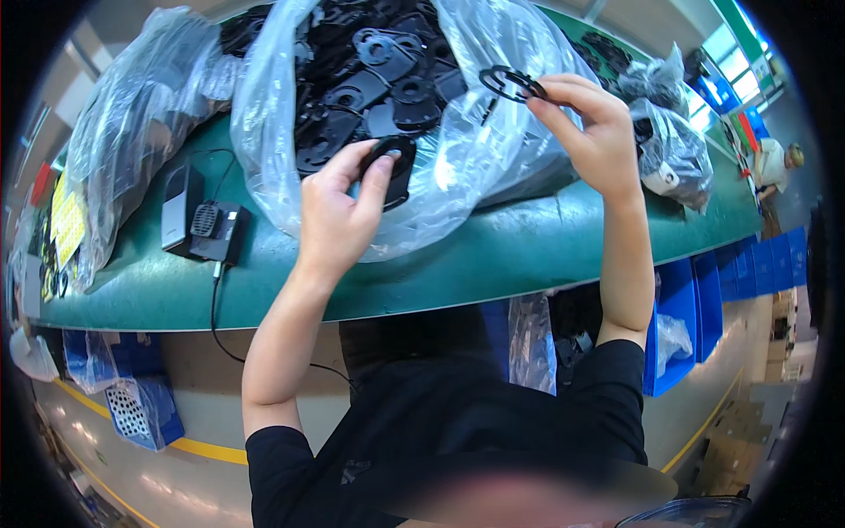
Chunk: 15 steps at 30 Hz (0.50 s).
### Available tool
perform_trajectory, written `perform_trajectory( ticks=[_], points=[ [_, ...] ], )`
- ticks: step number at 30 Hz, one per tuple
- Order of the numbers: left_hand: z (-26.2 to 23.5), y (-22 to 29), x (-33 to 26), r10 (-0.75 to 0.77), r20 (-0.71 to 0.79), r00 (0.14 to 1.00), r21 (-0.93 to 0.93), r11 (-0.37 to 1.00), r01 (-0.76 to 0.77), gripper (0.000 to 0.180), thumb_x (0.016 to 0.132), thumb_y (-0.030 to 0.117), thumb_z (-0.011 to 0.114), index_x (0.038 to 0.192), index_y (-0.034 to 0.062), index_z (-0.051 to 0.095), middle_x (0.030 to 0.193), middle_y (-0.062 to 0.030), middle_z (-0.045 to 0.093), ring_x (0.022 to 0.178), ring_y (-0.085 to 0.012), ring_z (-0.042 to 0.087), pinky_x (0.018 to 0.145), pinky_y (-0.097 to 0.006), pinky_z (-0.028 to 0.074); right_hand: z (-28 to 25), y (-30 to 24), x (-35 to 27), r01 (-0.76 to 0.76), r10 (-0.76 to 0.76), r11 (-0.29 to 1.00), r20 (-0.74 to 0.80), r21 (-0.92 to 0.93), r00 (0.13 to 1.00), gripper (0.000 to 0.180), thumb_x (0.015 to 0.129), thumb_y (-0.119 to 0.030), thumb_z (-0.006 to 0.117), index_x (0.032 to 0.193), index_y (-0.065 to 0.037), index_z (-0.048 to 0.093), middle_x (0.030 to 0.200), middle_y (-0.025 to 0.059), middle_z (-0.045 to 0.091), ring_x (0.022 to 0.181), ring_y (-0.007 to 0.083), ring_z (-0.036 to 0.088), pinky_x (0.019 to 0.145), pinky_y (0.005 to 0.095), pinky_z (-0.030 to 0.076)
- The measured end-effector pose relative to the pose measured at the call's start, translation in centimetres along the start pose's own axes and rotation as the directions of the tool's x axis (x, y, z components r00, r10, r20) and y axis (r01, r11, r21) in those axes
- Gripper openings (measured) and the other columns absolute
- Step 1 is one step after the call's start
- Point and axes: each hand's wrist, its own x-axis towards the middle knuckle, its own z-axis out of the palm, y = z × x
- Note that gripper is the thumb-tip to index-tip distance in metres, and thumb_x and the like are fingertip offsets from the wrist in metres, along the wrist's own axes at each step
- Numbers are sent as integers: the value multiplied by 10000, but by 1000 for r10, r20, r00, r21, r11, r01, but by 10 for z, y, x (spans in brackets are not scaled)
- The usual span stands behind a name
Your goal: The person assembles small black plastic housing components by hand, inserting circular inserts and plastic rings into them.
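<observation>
My left hand is closed on a flat black plastic part with a rounded end, thumb pressed on its face. Raised to the right, my right hand pinches a thin black ring-shaped part between thumb and fingers; a narrow strip hangs down from it. Both hands are over the near side of a large open clear plastic bag. Heaped inside the bag are many black plastic parts, flat with round openings. The fingertips hide some of each held part.
The bag rests on a green table. At left stand a dark box-shaped device with a cable and another filled plastic bag. Smaller bags lie at right. Blue bins sit below the table edge. Another person is far right.
</observation>
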Motion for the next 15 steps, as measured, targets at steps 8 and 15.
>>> perform_trajectory(
  ticks=[8, 15],
  points=[
    [2, 2, -7, -46, 25, 999, -252, 966, 50, 234, 911, 77, 508, 1096, -59, 549, 1005, -109, 634, 937, -122, 584, 862, -236, 428, -64, 18, -105, -290, 286, 948, -48, -128, 957, 158, 720, -15, 694, 845, 59, 631, 873, 121, 652, 788, 188, 620, 716, 263, 468],
    [4, -1, -10, -76, 102, 992, -345, 933, 107, 237, 902, 94, 526, 1094, -41, 557, 996, -98, 628, 948, -123, 567, 873, -243, 401, -74, 52, -156, -448, 419, 821, -162, -352, 894, 129, 731, -31, 663, 840, 35, 646, 850, 125, 645, 746, 237, 630, 679, 280, 479]
  ],
)
